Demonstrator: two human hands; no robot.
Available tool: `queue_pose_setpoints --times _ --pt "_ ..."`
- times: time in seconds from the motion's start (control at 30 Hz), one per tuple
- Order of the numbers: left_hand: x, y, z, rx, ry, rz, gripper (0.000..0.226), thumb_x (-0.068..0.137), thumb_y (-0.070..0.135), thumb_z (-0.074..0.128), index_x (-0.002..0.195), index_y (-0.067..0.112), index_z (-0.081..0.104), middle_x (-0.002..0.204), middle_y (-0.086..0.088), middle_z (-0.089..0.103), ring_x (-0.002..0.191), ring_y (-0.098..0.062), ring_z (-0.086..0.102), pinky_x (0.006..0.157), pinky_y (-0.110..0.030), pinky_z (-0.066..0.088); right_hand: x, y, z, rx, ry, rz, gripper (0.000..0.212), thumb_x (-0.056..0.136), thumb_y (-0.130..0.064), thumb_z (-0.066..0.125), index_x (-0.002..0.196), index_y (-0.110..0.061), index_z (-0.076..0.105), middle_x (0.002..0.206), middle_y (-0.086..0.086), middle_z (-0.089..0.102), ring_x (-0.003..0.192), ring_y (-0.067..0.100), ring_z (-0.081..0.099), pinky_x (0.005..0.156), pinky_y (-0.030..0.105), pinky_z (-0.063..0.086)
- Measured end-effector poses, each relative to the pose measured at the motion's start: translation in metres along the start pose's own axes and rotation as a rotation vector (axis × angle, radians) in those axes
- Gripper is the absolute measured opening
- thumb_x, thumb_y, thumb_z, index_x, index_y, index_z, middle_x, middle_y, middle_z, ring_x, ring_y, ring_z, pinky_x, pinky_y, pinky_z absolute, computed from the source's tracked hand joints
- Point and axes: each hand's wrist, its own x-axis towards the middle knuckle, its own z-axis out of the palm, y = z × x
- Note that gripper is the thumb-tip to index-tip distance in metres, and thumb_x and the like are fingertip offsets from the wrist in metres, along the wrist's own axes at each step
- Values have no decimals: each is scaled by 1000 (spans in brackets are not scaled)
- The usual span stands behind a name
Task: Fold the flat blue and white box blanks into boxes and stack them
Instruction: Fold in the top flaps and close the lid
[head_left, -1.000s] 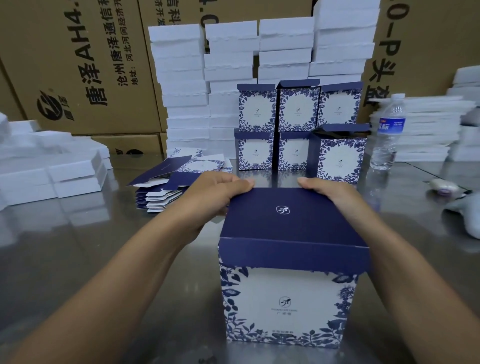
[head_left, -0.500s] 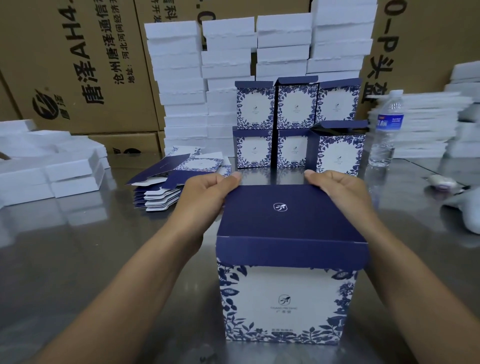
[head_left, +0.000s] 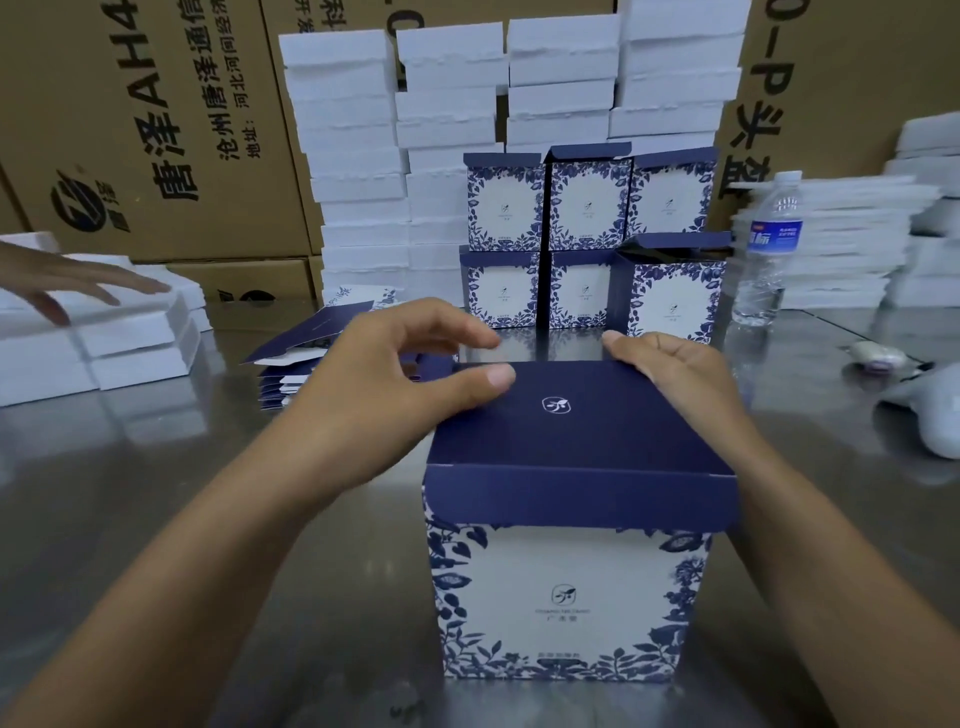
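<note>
A folded blue and white box (head_left: 571, 597) stands upright on the steel table right in front of me, its navy lid (head_left: 576, 431) down. My left hand (head_left: 405, 384) hovers at the lid's far left corner, thumb resting on top, fingers loose and spread above the edge. At the far right corner my right hand (head_left: 670, 374) curls over the lid's back edge. Behind, several finished boxes (head_left: 587, 244) are stacked in two rows. A pile of flat blanks (head_left: 311, 353) lies to the left, partly hidden by my left hand.
Tall stacks of white foam boxes (head_left: 353, 156) and brown cartons (head_left: 145, 130) line the back. Another person's hand (head_left: 67, 286) rests on white foam boxes at the left. A water bottle (head_left: 769, 249), a small white object (head_left: 878, 356) and a white device (head_left: 924, 415) sit at the right.
My left fingers have lifted off the lid's far edge, leaving only the thumb on top. Another person's hand has come into view at the left. The box has stayed put.
</note>
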Motion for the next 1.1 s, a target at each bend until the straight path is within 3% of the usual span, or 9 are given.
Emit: queue_pose_setpoints --times 0.1,0.17,0.37,0.5,0.57,0.67,0.8,0.93,1.1 --pt "-25 17 -4 52 -228 165 27 71 53 68 91 34 68 97 22 69 96 7 62 85 -12 44 1 2 0 -4 3 1 42 89 -17 61 55 -11 38 33 -10 35 31 2 33 36 9 29" --pt "-36 21 0 100 -256 226 28 69 53 66 89 34 67 98 20 67 97 5 62 82 -5 41 0 2 1 12 7 9 44 89 -17 62 53 -12 37 33 -11 34 30 1 32 35 10 29" --pt "-29 6 16 68 -95 246 13 68 42 74 75 32 70 93 20 68 96 6 62 83 -8 43 -2 9 0 112 85 21 37 87 -30 64 56 -17 49 44 -11 49 39 0 45 41 8 36" --pt "-14 -15 31 -51 30 262 12 71 37 73 79 29 70 91 15 70 101 5 62 89 -11 44 -1 11 4 225 66 -101 20 90 -28 59 74 -23 69 77 -14 68 75 -5 62 62 8 47" --pt "-5 -24 39 -87 95 278 13 71 34 68 83 27 69 95 13 70 105 3 61 93 -14 43 -3 12 6 189 21 -224 20 89 -27 58 74 -28 73 83 -15 70 85 2 63 71 18 50" --pt "9 -34 47 -70 148 313 12 75 30 69 85 26 67 95 11 69 104 1 61 94 -14 43 -9 15 10 41 -9 -418 21 83 -29 56 68 -29 70 78 -12 70 78 4 62 72 20 48" --pt "20 -43 57 9 243 389 11 80 21 69 90 17 71 93 8 68 99 -3 61 90 -14 44 -9 24 15 -382 -4 -732 14 86 -27 60 81 -16 68 83 -6 64 83 12 60 74 25 46" --pt "20 -49 68 11 371 437 11 82 17 68 88 9 71 92 0 68 96 -11 62 88 -19 46 -6 29 16 -347 31 -774 9 85 -18 63 84 -11 69 84 -2 64 87 16 62 78 28 48" --pt "23 -51 69 -26 374 413 11 83 17 66 87 8 71 90 -1 67 95 -9 60 86 -20 46 -4 36 21 -349 100 -811 11 84 -13 64 81 -5 70 82 3 65 86 20 63 78 25 48"
